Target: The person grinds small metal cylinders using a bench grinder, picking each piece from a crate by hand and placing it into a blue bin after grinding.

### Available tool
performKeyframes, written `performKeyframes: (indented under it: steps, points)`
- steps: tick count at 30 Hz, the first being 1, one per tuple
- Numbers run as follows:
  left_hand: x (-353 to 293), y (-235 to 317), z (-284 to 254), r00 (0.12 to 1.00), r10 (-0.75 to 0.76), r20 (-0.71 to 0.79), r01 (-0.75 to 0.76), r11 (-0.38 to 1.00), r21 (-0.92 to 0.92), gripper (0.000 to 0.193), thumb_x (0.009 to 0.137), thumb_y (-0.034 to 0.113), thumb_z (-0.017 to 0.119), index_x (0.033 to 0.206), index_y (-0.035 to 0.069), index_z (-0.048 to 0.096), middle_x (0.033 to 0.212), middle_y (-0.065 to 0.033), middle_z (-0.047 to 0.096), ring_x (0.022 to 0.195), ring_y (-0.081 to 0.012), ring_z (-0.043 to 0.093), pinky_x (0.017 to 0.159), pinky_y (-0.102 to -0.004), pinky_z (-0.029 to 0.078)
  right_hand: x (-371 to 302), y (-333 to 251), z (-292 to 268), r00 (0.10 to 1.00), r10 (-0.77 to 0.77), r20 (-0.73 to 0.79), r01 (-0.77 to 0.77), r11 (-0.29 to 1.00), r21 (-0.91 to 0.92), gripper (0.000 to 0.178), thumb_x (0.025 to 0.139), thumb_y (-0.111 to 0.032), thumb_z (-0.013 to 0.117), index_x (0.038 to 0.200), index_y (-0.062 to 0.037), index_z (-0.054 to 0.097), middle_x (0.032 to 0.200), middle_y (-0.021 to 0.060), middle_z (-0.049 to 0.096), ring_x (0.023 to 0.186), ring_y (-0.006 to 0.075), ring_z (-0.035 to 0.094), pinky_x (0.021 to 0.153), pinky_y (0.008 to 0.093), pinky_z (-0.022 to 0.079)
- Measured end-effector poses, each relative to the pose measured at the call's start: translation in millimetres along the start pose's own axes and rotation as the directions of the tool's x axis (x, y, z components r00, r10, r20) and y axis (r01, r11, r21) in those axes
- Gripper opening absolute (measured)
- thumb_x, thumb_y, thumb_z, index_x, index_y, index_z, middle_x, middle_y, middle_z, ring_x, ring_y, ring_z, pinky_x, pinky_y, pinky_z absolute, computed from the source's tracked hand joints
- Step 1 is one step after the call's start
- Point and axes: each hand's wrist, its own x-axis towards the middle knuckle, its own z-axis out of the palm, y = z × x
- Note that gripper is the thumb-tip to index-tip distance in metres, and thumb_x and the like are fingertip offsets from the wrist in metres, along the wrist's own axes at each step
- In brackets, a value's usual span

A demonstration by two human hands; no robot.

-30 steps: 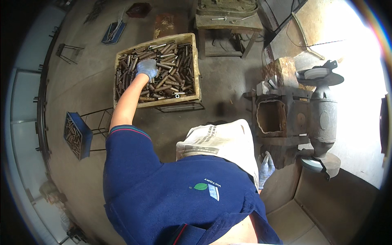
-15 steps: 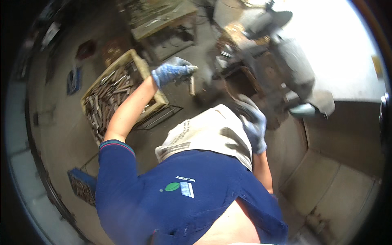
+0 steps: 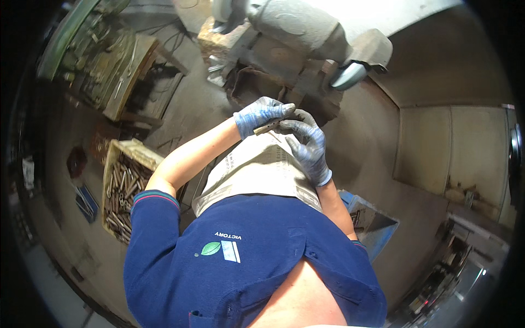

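- Left hand (image 3: pixel 266 111) in a knitted blue glove (image 3: pixel 249 120), fingers pinching a dull, cylindrical metal tube (image 3: pixel 263 129) over the pale cloth apron (image 3: pixel 249 172)!
- Right hand (image 3: pixel 309 146), fingers curling near its end, grip unclear.

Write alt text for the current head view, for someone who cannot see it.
The gloved left hand holds a metal tube beside the gloved right hand, above an apron. Ahead is a grinder; left, a bin of tubes.

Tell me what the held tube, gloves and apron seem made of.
Held tube: probably metal, dull, by its brownish-grey surface. Gloves: likely knitted fabric, flecked blue and white; darker fingers could be coating or grime. Apron: seemingly matte off-white cloth, given its soft folds; fibre unclear.
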Motion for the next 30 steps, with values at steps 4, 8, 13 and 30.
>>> performKeyframes:
  steps: [4,8,13,30]
  points:
    - [16,15,9,0.997,-0.061,0.036,0.054,0.983,0.173,0.04,0.087,0.042,0.06,0.085,0.003,0.065,0.065,-0.002,0.06,0.054,-0.0067,0.053,0.048,-0.0205,0.042,-9,7,-10,0.98,0.183,-0.075,-0.151,0.937,0.314,0.017,0.077,0.003,0.063,0.094,0.0047,0.066,0.11,0.0131,0.053,0.098,0.0188,0.058,0.083,0.0276,0.048]
    - [30,27,1,0.984,0.135,-0.12,-0.1,0.961,0.258,0.035,0.088,0.036,0.061,0.09,0.001,0.062,0.071,-0.0039,0.062,0.056,-0.0087,0.057,0.055,-0.0215,0.049,-22,22,-21,0.925,0.222,-0.309,-0.082,0.909,0.408,0.014,0.082,0.001,0.058,0.092,0.0066,0.065,0.108,0.0118,0.054,0.092,0.0175,0.059,0.082,0.0277,0.049]
    - [16,31,7,0.978,0.206,0.019,-0.2,0.917,0.345,0.021,0.085,0.015,0.065,0.097,-0.003,0.062,0.083,-0.0059,0.065,0.073,-0.0091,0.06,0.067,-0.023,0.051,-34,33,-33,0.795,0.3,-0.528,0.046,0.837,0.545,0.027,0.092,-0.015,0.05,0.094,0.0084,0.064,0.107,0.0105,0.054,0.084,0.0177,0.061,0.079,0.029,0.051]
    - [90,5,13,0.98,0.144,-0.138,-0.151,0.988,-0.044,0.012,0.086,0.005,0.061,0.093,-0.004,0.062,0.082,-0.0058,0.063,0.071,-0.0132,0.062,0.065,-0.0273,0.055,-15,62,-35,0.771,0.013,-0.636,-0.165,0.97,-0.179,0.017,0.082,0.006,0.058,0.097,0.0031,0.065,0.11,0.0093,0.056,0.094,0.0145,0.059,0.082,0.0242,0.049]
